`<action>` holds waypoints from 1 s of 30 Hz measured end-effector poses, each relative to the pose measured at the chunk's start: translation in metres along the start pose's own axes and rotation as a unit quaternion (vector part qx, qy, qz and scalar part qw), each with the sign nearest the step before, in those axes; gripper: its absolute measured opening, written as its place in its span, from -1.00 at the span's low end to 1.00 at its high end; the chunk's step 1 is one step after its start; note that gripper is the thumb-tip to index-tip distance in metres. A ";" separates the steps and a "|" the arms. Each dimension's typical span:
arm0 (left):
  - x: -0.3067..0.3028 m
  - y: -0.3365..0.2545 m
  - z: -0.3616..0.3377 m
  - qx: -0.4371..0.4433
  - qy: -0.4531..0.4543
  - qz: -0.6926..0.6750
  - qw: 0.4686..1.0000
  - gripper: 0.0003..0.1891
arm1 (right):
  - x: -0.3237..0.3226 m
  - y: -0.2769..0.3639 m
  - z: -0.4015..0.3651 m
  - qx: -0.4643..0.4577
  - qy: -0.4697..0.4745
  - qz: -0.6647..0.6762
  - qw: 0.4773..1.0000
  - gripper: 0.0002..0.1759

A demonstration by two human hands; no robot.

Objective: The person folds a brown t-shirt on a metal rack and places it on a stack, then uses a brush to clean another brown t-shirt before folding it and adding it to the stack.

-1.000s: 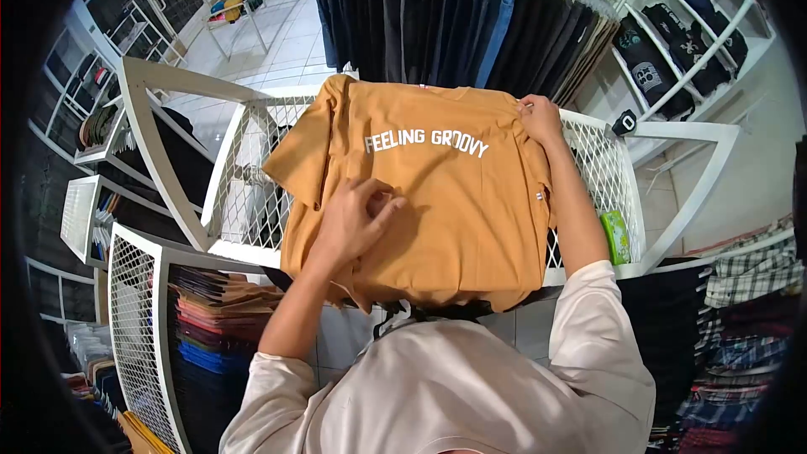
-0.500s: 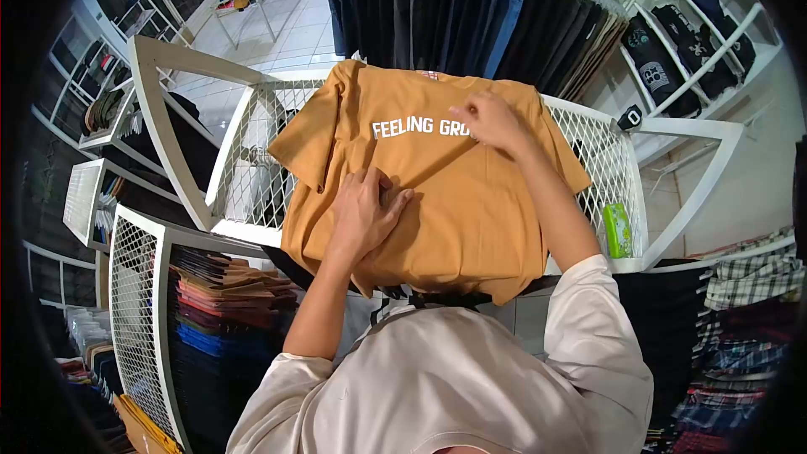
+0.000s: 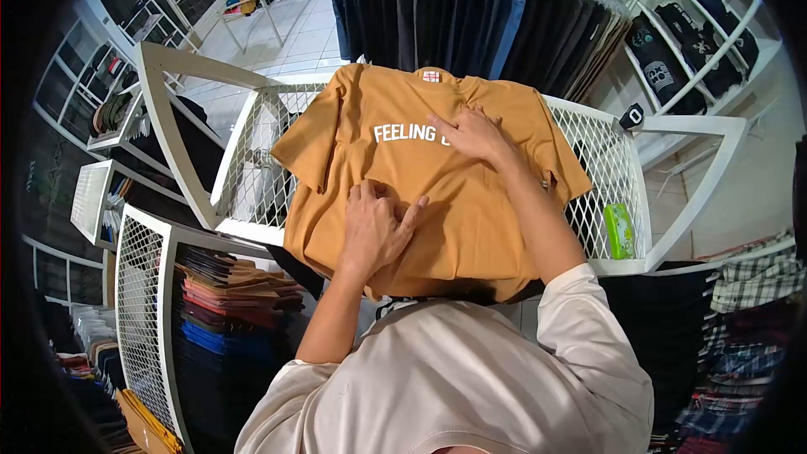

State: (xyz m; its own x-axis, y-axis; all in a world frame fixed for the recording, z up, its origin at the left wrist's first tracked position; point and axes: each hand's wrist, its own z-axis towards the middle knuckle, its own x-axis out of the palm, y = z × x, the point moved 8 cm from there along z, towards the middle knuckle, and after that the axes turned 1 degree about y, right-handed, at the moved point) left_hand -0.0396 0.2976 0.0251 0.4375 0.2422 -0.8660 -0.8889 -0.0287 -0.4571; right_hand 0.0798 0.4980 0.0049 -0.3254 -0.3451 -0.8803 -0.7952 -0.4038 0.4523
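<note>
The right hand (image 3: pixel 472 134) has left the shoulder of the shirt (image 3: pixel 454 231) and now lies open on its lettering. The left hand (image 3: pixel 377 231), earlier curled, presses flat.

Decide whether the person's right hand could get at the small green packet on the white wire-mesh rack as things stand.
Probably yes. The right hand lies flat on the mustard-orange cotton T-shirt, and the small green packet sits uncovered on the white wire-mesh rack past the shirt's edge, with nothing between.
</note>
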 end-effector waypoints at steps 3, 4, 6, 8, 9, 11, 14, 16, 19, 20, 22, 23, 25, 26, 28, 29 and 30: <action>0.002 0.004 -0.008 -0.030 0.069 0.019 0.997 -0.44 | 0.004 -0.007 0.002 0.000 -0.053 -0.005 0.999 -0.09; 0.005 0.008 -0.011 -0.031 0.069 0.019 0.997 -0.44 | 0.008 -0.013 0.009 -0.004 -0.037 0.011 0.999 -0.11; 0.006 0.017 -0.017 -0.001 0.022 -0.083 0.996 -0.46 | 0.009 -0.018 0.006 -0.008 -0.019 0.029 0.999 -0.13; -0.009 0.016 -0.026 -0.011 0.047 -0.117 0.992 -0.49 | -0.007 -0.006 -0.017 -0.037 -0.051 0.056 0.996 -0.17; -0.016 0.019 -0.033 0.002 0.034 -0.166 0.986 -0.52 | -0.012 -0.002 -0.029 -0.088 -0.072 0.095 0.989 -0.38; -0.036 0.015 -0.058 0.025 -0.023 -0.198 0.980 -0.66 | -0.016 0.009 -0.072 -0.117 -0.144 0.104 0.977 -0.51; -0.050 0.027 -0.114 -0.020 -0.192 -0.246 0.950 -0.83 | -0.010 0.028 -0.146 -0.117 -0.176 0.186 0.959 -0.78; -0.050 0.033 -0.156 0.008 -0.277 -0.171 0.945 -0.73 | -0.010 0.045 -0.199 -0.147 -0.299 0.109 0.936 -0.82; -0.007 0.046 -0.195 -0.073 -0.219 -0.178 0.957 -0.51 | 0.020 0.055 -0.257 -0.142 -0.380 0.116 0.907 -0.86; 0.007 0.050 -0.200 -0.072 -0.217 -0.181 0.957 -0.51 | 0.029 0.061 -0.275 -0.138 -0.399 0.114 0.899 -0.88; 0.029 0.049 -0.198 -0.041 -0.187 -0.100 0.976 -0.48 | 0.059 0.059 -0.294 -0.101 -0.378 0.169 0.905 -0.87; 0.044 0.053 -0.197 -0.049 -0.176 -0.102 0.978 -0.52 | 0.068 0.064 -0.302 -0.111 -0.374 0.156 0.908 -0.85; 0.064 0.057 -0.196 -0.008 -0.164 -0.082 0.983 -0.71 | 0.090 0.068 -0.314 -0.121 -0.352 0.150 0.916 -0.79; 0.067 0.055 -0.198 0.020 -0.169 -0.070 0.983 -0.76 | 0.105 0.065 -0.316 -0.100 -0.322 0.159 0.928 -0.71; 0.046 0.040 -0.208 0.014 -0.157 -0.125 0.980 -0.76 | 0.127 0.071 -0.323 -0.119 -0.275 0.112 0.948 -0.49; 0.033 0.034 -0.213 0.007 -0.143 -0.177 0.974 -0.76 | 0.138 0.074 -0.327 -0.116 -0.244 0.079 0.960 -0.28; 0.021 0.030 -0.215 0.007 -0.142 -0.175 0.974 -0.76 | 0.148 0.076 -0.328 -0.086 -0.198 0.057 0.975 -0.21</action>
State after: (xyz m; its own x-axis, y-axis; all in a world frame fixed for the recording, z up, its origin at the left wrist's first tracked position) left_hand -0.0279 0.0929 -0.0504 0.6606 0.4935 -0.5658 -0.6951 0.1172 -0.7093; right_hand 0.1393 0.1380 -0.0442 -0.6053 -0.0554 -0.7941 -0.6560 -0.5304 0.5370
